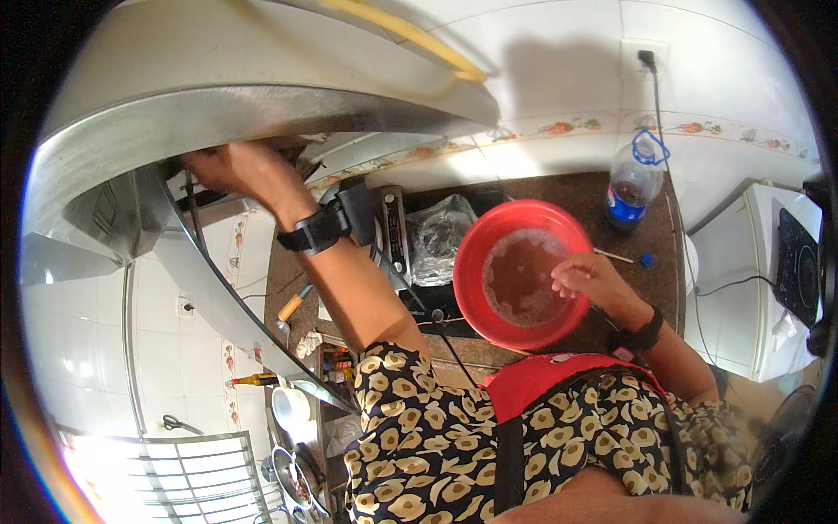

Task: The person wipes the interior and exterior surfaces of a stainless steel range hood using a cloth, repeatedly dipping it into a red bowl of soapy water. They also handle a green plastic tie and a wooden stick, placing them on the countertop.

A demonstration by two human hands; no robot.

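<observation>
A metal range hood (262, 108) hangs at the upper left. My left hand (229, 171) reaches up under its edge; its fingers are blurred and in shadow, so any grip is hidden. On the dark stone counter stands a red plastic basin (468, 275) with brownish, foamy water (524, 278) in it. Over the basin's right side is my right hand (579, 278), its fingers curled; whether something is between them cannot be told. A crumpled clear plastic sheet (442, 242) covers part of the black gas stove (422, 304), left of the basin.
A large plastic bottle (632, 187) with dark liquid and a blue cap (647, 260) stand right of the basin. A wooden-handled tool (296, 302) lies at the left. Farther down are a pan (293, 478) and a sauce bottle (255, 380). An induction cooker (799, 265) is far right.
</observation>
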